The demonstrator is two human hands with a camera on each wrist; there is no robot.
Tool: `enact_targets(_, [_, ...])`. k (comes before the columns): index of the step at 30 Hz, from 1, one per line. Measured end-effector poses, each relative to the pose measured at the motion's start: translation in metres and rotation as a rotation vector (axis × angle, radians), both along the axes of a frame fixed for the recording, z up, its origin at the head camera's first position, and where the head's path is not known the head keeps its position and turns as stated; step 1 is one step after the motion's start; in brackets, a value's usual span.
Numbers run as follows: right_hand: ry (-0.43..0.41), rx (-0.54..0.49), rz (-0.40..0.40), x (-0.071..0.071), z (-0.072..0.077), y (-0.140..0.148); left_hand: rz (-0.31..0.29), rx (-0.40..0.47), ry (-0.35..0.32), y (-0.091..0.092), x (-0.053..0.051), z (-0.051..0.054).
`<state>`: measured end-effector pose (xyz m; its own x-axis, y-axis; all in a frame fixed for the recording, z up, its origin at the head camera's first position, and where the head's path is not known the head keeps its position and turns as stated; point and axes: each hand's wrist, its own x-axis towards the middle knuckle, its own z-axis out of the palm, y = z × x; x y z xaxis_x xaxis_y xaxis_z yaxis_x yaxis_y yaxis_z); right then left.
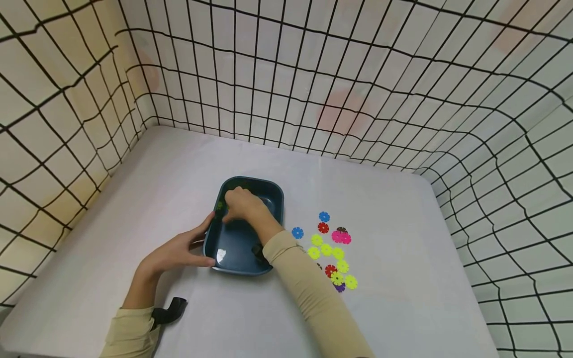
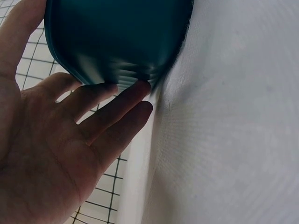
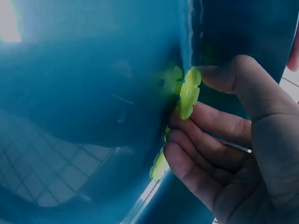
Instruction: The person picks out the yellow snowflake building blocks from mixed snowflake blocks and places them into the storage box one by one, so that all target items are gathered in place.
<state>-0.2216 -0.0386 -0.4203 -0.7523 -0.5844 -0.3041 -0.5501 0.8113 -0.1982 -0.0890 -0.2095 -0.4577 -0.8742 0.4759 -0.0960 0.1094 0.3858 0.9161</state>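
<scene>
A dark blue-green plastic basin point(image 1: 239, 248) sits on the white table. Against its left outer wall rests my left hand point(image 1: 179, 253), fingertips touching the side and thumb at the near left corner; the left wrist view shows the fingers point(image 2: 117, 112) only slightly bent. My right hand point(image 1: 245, 205) reaches down inside, near the far left. Between its thumb and fingers it pinches a yellow-green notched disc point(image 3: 189, 93). Another such disc point(image 3: 159, 165) stands by the basin wall under the fingers, partly hidden.
Right of the basin lie several notched discs: yellow point(image 1: 326, 249), blue point(image 1: 324, 217), red point(image 1: 323, 227), pink point(image 1: 341, 237) and purple point(image 1: 341, 288). Black wire grid point(image 1: 268, 64) encloses the table's back and sides. A black strap piece point(image 1: 172, 311) is at the left wrist.
</scene>
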Motion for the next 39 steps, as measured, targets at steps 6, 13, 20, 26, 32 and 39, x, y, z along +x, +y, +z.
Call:
enact_targets(6, [0.091, 0.036, 0.029, 0.004, -0.003, -0.006, -0.009, 0.007, 0.007, 0.000, 0.000, 0.000])
enact_targets(13, [0.127, 0.050, 0.027, 0.007, -0.004, -0.008, -0.004, 0.003, -0.003, 0.000, -0.001, 0.001])
enact_targets(20, [0.152, 0.046, 0.019, 0.006, -0.006, -0.005, -0.009, 0.019, -0.009, 0.000, -0.001, 0.002])
enact_targets(26, [0.129, 0.018, 0.017, 0.004, -0.004, 0.000, -0.006, -0.002, -0.001, 0.001, 0.000, 0.001])
enact_targets(32, [0.088, -0.068, -0.013, 0.001, 0.002, 0.011, 0.002, -0.027, 0.006, 0.003, 0.001, 0.001])
enact_targets(39, [0.045, -0.154, -0.020, 0.002, 0.013, 0.019, 0.007, -0.046, 0.001, 0.002, 0.002, 0.001])
